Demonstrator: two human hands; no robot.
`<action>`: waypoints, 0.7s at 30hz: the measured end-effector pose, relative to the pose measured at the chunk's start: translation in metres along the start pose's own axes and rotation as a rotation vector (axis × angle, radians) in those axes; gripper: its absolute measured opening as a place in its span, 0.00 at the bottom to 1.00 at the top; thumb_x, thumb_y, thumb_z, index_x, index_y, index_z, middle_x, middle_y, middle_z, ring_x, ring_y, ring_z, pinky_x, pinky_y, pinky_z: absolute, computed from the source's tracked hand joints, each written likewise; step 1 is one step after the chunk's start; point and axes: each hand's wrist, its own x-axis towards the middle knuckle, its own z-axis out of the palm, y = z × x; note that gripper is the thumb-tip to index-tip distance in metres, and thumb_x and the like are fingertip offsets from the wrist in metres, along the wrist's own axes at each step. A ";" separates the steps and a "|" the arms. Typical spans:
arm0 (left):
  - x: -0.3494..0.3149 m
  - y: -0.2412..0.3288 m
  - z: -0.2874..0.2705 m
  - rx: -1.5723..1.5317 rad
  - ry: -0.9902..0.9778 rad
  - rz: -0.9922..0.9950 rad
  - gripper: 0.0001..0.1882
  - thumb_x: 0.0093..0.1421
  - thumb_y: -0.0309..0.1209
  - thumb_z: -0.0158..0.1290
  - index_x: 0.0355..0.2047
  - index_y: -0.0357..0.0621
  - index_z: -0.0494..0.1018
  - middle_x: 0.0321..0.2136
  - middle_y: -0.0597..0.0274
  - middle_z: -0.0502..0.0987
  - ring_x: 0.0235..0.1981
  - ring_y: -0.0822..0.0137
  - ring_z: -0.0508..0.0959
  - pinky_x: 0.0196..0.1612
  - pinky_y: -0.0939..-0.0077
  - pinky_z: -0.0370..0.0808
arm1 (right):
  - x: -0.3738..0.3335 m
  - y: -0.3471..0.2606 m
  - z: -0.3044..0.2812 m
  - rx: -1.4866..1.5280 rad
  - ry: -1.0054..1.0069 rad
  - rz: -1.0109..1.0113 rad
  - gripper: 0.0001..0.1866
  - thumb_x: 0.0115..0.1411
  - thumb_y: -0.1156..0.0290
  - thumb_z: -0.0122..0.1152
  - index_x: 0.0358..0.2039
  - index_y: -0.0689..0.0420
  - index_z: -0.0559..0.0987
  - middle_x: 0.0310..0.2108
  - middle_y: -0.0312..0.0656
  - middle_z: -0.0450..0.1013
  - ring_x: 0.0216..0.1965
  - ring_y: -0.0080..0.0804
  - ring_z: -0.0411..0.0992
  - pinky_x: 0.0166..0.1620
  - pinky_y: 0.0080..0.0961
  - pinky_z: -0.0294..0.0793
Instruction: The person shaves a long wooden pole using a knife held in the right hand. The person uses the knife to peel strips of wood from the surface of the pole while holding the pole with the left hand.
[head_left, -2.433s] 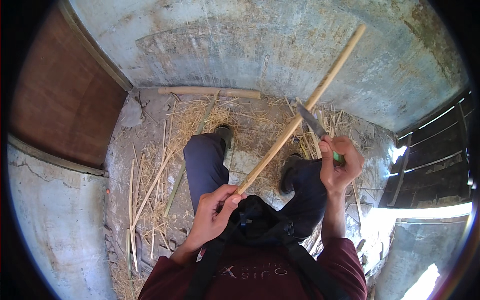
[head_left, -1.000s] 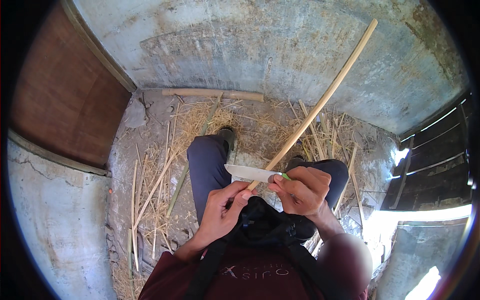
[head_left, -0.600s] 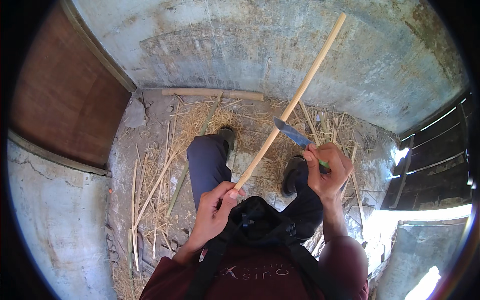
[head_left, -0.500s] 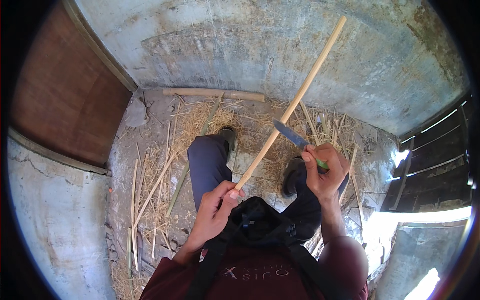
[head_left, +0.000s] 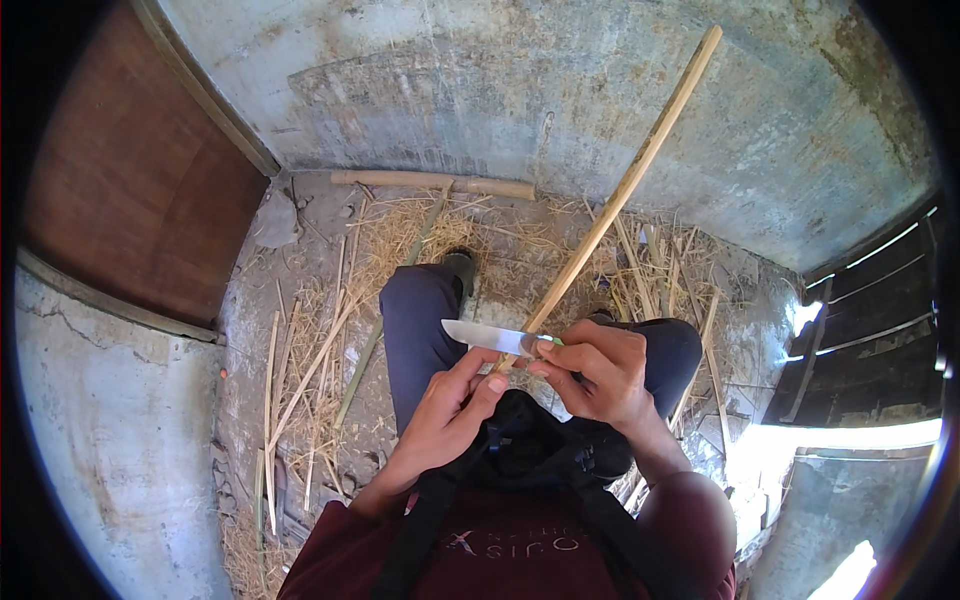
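Observation:
A long, pale, peeled wooden stick (head_left: 640,165) slants up and away from my lap toward the far wall. Its near end is gripped by my left hand (head_left: 448,415), thumb laid along it. My right hand (head_left: 602,372) is closed around a knife (head_left: 484,335) with a bright metal blade, close beside the left fingers. The blade lies across the stick near its held end and points left. Most of the green handle is hidden by the right fingers.
Wood shavings (head_left: 395,235) and several thin strips (head_left: 290,400) litter the floor on both sides of my legs. A thick pole (head_left: 480,187) lies along the base of the concrete wall (head_left: 420,100). A brown door panel (head_left: 130,180) stands at left, dark slats (head_left: 860,350) at right.
The knife has moved left and nearer to me, from midway along the stick to its held end, its blade now turned flatter. The stick's far end has shifted slightly right.

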 end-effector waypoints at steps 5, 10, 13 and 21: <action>0.006 -0.005 0.000 0.079 0.017 0.121 0.17 0.80 0.38 0.52 0.54 0.35 0.77 0.24 0.68 0.72 0.24 0.77 0.67 0.28 0.74 0.64 | -0.005 -0.001 0.005 -0.028 -0.035 -0.051 0.15 0.53 0.69 0.84 0.41 0.52 0.88 0.26 0.35 0.76 0.20 0.31 0.75 0.22 0.28 0.72; 0.011 -0.009 0.001 0.061 -0.028 0.172 0.15 0.79 0.36 0.54 0.53 0.35 0.80 0.31 0.60 0.80 0.33 0.69 0.77 0.38 0.70 0.73 | -0.009 0.002 0.010 -0.031 -0.004 -0.113 0.17 0.51 0.69 0.84 0.41 0.52 0.87 0.27 0.34 0.76 0.20 0.29 0.75 0.22 0.27 0.72; 0.010 -0.017 0.004 -0.009 -0.043 0.206 0.15 0.80 0.36 0.53 0.52 0.34 0.81 0.39 0.58 0.81 0.40 0.67 0.79 0.43 0.69 0.75 | -0.007 0.001 0.010 -0.009 0.009 -0.136 0.17 0.51 0.70 0.84 0.41 0.52 0.87 0.26 0.34 0.76 0.20 0.29 0.75 0.22 0.27 0.72; 0.011 -0.013 0.002 -0.015 -0.162 0.220 0.22 0.83 0.41 0.46 0.56 0.30 0.74 0.44 0.61 0.77 0.47 0.72 0.79 0.52 0.75 0.76 | -0.009 -0.001 0.009 -0.010 0.029 -0.133 0.17 0.47 0.67 0.86 0.39 0.50 0.89 0.25 0.35 0.77 0.19 0.29 0.76 0.22 0.24 0.71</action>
